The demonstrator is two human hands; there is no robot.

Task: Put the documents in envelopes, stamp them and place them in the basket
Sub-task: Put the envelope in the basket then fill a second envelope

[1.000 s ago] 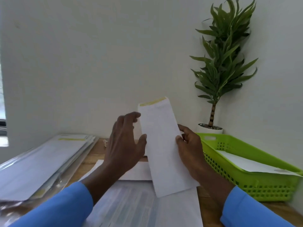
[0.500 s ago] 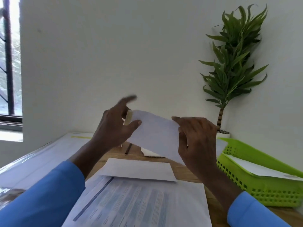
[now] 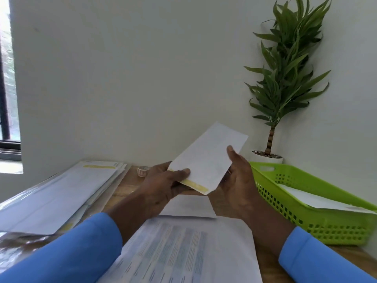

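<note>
Envelope (image 3: 208, 158): white, tilted, yellow strip nearest.
Left hand (image 3: 163, 186): pinching its lower end.
Right hand (image 3: 238, 180): gripping its right edge.

The envelope (image 3: 206, 160) has been turned since 1.0 s ago: its yellow adhesive strip (image 3: 193, 184), then at the far top end, now points near-left, pinched by the left hand (image 3: 163, 186), while the right hand (image 3: 236, 176) has shifted to its right edge.

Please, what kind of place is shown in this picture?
Probably an office or home desk for mailing work: a stack of envelopes, printed documents, a green basket and a potted plant against a plain wall.
</note>
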